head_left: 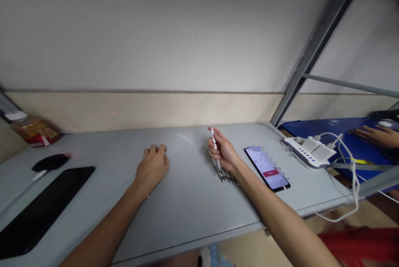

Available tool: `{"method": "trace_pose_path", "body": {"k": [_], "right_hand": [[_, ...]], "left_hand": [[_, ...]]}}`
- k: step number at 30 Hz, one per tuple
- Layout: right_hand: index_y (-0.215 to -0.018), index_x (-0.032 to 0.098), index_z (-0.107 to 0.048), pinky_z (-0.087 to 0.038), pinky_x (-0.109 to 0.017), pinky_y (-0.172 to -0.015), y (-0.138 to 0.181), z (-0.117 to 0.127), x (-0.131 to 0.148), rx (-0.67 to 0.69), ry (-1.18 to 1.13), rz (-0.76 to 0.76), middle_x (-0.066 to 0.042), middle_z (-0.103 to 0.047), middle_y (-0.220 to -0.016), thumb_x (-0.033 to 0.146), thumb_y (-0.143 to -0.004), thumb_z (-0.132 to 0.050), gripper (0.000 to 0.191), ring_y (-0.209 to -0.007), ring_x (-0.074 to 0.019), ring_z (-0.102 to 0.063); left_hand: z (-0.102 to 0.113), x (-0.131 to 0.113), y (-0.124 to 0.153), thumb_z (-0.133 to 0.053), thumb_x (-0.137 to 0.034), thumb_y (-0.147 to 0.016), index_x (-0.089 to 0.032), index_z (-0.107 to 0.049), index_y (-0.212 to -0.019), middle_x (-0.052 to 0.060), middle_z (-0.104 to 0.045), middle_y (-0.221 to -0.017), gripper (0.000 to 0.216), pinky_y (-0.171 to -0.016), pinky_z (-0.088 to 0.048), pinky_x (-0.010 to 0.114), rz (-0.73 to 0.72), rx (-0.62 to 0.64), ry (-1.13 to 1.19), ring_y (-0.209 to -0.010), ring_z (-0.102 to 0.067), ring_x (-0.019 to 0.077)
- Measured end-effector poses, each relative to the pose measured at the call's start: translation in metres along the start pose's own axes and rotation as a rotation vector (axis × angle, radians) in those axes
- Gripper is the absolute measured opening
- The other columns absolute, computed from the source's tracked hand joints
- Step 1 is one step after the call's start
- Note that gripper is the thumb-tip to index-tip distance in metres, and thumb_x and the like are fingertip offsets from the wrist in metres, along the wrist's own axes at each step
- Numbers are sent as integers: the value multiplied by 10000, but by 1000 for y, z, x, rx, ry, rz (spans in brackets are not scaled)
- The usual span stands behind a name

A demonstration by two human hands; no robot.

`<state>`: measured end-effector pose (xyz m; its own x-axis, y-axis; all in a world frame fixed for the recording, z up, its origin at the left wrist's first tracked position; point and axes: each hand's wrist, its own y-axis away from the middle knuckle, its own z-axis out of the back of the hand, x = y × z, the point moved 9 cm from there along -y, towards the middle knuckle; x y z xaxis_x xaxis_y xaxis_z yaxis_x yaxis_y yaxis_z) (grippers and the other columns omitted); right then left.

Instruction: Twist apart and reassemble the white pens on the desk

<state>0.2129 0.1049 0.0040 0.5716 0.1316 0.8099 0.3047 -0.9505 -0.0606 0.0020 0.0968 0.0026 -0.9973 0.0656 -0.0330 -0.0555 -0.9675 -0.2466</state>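
In the head view my right hand (pixel 225 150) is closed around a white pen (pixel 213 136), held upright at a tilt above the desk. Below that hand several silver-tipped pens (pixel 229 177) lie side by side on the grey desk (pixel 187 213), partly hidden by the hand and wrist. My left hand (pixel 152 164) rests palm down on the desk, fingers curled. A small dark tip (pixel 148 196) shows beneath its wrist; whatever lies under the palm is hidden.
To the right are a lit phone (pixel 266 168) and a white power strip (pixel 307 153) with plugs and cables. On the left lie a black mouse (pixel 50 162), a black slab (pixel 46 211) and a capped jar (pixel 34 130). Another person's hand (pixel 378 134) rests over a blue surface (pixel 327 129).
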Motion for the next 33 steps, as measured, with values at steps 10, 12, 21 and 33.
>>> {"method": "trace_pose_path", "body": {"k": [10, 12, 21, 33], "right_hand": [[-1020, 195, -639, -427, -252, -620, -3, 16, 9, -123, 517, 96, -14, -592, -804, 384, -791, -640, 297, -666, -117, -530], [-989, 200, -674, -422, -269, -663, -2, 23, 20, -200, 776, 196, -25, -594, -890, 374, -801, -619, 262, -691, -117, -510], [-998, 231, -725, -316, -384, -830, -2, 19, 14, -221, 1698, 248, -98, -582, -1027, 342, -864, -587, 223, -974, -247, -458], [-999, 287, -717, -277, -364, -812, 0, 19, 21, -209, 1726, 268, -82, -545, -1050, 350, -840, -640, 187, -1000, -248, -429]], "left_hand": [[5, -3, 2, -350, -265, -894, -160, -544, -1098, 131, -531, -1061, 300, -706, -462, 347, -16, -33, -39, -1026, -467, 283], [7, -6, 2, -363, -265, -888, -157, -557, -1081, 132, -538, -1045, 294, -717, -457, 360, -29, -47, -71, -1021, -465, 289], [10, -11, 4, -375, -268, -882, -157, -583, -1054, 142, -550, -1054, 291, -750, -434, 389, -58, -57, -119, -1033, -455, 305], [16, -7, 3, -374, -285, -883, -147, -590, -1057, 156, -565, -1069, 310, -790, -418, 407, -7, -78, -141, -1062, -454, 314]]}}
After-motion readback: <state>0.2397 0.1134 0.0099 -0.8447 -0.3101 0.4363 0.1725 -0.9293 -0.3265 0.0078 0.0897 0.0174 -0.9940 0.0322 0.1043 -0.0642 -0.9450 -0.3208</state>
